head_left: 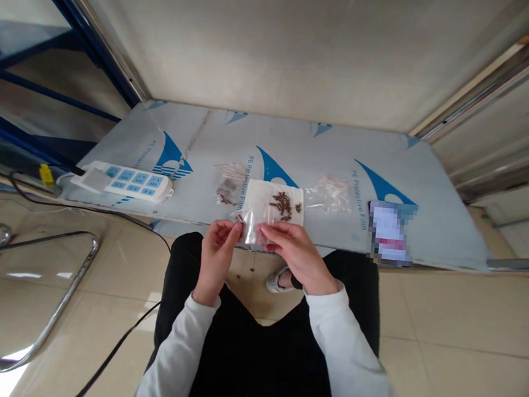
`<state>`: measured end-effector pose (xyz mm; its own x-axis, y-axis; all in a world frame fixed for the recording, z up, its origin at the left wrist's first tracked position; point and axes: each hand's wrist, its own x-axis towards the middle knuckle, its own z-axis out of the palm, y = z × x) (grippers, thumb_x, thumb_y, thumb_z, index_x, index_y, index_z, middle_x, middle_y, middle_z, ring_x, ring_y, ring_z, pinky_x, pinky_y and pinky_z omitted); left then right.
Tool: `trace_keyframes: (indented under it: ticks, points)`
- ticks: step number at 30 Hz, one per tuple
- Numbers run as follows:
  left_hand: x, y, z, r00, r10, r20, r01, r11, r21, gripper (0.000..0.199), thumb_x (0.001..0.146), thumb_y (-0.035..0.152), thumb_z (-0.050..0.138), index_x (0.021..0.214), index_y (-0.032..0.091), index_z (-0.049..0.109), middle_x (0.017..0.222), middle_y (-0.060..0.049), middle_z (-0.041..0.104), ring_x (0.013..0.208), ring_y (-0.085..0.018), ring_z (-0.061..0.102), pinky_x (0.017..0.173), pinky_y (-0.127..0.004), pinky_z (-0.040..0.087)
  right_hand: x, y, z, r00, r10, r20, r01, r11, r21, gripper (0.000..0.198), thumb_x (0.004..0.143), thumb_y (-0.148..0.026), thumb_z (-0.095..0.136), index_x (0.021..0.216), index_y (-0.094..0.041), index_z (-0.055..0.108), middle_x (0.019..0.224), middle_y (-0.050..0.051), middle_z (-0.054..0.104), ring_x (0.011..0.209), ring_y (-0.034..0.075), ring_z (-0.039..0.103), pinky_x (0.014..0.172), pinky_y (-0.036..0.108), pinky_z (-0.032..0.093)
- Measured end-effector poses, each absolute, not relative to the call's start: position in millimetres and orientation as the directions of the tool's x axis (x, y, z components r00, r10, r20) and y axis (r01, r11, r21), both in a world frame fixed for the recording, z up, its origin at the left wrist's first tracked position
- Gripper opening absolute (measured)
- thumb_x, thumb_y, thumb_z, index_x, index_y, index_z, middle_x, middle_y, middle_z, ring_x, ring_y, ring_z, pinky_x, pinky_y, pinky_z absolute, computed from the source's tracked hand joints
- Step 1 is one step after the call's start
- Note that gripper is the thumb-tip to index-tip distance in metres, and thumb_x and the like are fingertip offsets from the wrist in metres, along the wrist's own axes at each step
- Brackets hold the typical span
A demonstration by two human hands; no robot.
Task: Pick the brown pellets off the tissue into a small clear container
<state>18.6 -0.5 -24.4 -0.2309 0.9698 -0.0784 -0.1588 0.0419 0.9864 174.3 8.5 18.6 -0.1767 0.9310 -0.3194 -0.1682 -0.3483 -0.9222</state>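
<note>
Between my hands a small clear zip bag (251, 228) is stretched at the table's front edge. My left hand (218, 253) pinches its left side, and a small brown piece shows by the fingertips. On its right side, the thumb and fingers of my right hand (297, 254) are closed on the plastic. Just beyond lies a white sheet (258, 192) with a loose pile of small brown screw-like pieces (282, 205). Left of the sheet is a clear bag with brown pieces (228, 186) inside. To its right lie crumpled clear bags (332, 195).
A white power strip (131, 181) with blue sockets lies on the film-covered table (214, 138) at the left. A phone (389, 231), blurred out, lies at the right front edge. A metal-tube chair frame (71, 286) and a black cable (116, 352) are at the lower left.
</note>
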Motion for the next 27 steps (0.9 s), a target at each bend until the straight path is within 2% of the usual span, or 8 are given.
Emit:
trace_keyframes:
  ticks: [5,7,10,14,19,22,25,27]
  points:
    - [15.3,-29.7,-19.0,-0.411,0.911,-0.024,0.108,0.075,0.991,0.028,0.069,0.036,0.079,0.086,0.024,0.060,0.083,-0.001,0.067,0.067,-0.014,0.062,0.064,-0.026,0.051,188.2,-33.0,8.7,0.041,0.965,-0.260,0.093,-0.262,-0.960,0.029,0.078,-0.047,0.070,0.079,-0.018,0.076,0.066,0.004,0.072,0.060,0.019,0.066,0.054,0.028,0.048]
    - [20.4,-47.2,-12.5,-0.312,0.949,-0.035,0.205,0.104,0.973,0.018,0.074,0.038,0.075,0.083,0.026,0.065,0.078,-0.002,0.068,0.067,-0.017,0.064,0.065,-0.029,0.053,184.1,-51.9,4.8,0.100,0.982,-0.161,0.317,-0.185,-0.930,0.023,0.081,-0.041,0.069,0.073,-0.021,0.074,0.060,0.002,0.070,0.054,0.018,0.064,0.053,0.028,0.045]
    - [33.4,-70.5,-6.7,-0.064,0.976,-0.210,0.171,0.218,0.961,0.013,0.074,0.040,0.074,0.081,0.029,0.073,0.081,-0.005,0.074,0.074,-0.024,0.070,0.071,-0.034,0.057,172.5,-78.2,0.7,0.073,0.997,0.008,0.662,-0.042,-0.748,0.024,0.087,-0.027,0.062,0.064,-0.022,0.067,0.061,0.002,0.069,0.052,0.018,0.063,0.054,0.028,0.041]
    - [44.8,-86.1,-14.6,0.016,0.935,-0.355,0.084,0.353,0.932,0.014,0.077,0.041,0.071,0.081,0.030,0.077,0.087,-0.004,0.077,0.082,-0.027,0.073,0.075,-0.035,0.057,164.9,-102.2,-8.0,0.004,0.996,0.092,0.855,0.044,-0.516,0.028,0.092,-0.020,0.052,0.067,-0.023,0.063,0.064,0.003,0.069,0.056,0.019,0.064,0.052,0.029,0.036]
    - [40.6,-99.6,-31.9,0.009,0.877,-0.479,0.024,0.479,0.877,0.015,0.069,0.041,0.076,0.076,0.028,0.077,0.084,-0.005,0.078,0.081,-0.026,0.073,0.075,-0.035,0.057,167.3,-116.9,-25.0,0.047,0.998,0.043,0.866,-0.020,-0.500,0.028,0.092,-0.023,0.056,0.063,-0.023,0.058,0.062,0.002,0.066,0.056,0.019,0.064,0.051,0.028,0.035]
    - [33.5,-104.3,-36.8,-0.037,0.874,-0.484,0.115,0.485,0.867,0.018,0.070,0.044,0.074,0.071,0.026,0.076,0.077,-0.006,0.077,0.073,-0.026,0.072,0.069,-0.034,0.056,167.8,-119.1,-31.6,0.022,0.998,-0.061,0.741,-0.057,-0.669,0.030,0.091,-0.033,0.059,0.063,-0.022,0.061,0.062,0.002,0.067,0.056,0.019,0.064,0.053,0.028,0.039]
    - [26.6,-101.6,-38.8,-0.034,0.883,-0.469,0.092,0.470,0.878,0.022,0.071,0.046,0.073,0.066,0.025,0.074,0.068,-0.004,0.075,0.067,-0.024,0.070,0.065,-0.033,0.055,170.1,-117.4,-33.7,-0.066,0.979,-0.195,0.464,-0.144,-0.874,0.033,0.092,-0.042,0.056,0.070,-0.021,0.068,0.065,0.002,0.070,0.059,0.018,0.065,0.056,0.026,0.045]
    - [23.0,-98.1,-39.4,-0.003,0.884,-0.467,0.079,0.465,0.882,0.022,0.070,0.046,0.073,0.063,0.026,0.072,0.066,-0.003,0.074,0.065,-0.023,0.070,0.065,-0.033,0.055,172.3,-116.5,-34.0,-0.093,0.967,-0.238,0.333,-0.195,-0.923,0.037,0.094,-0.045,0.053,0.073,-0.019,0.071,0.066,0.003,0.070,0.061,0.018,0.066,0.056,0.025,0.047]
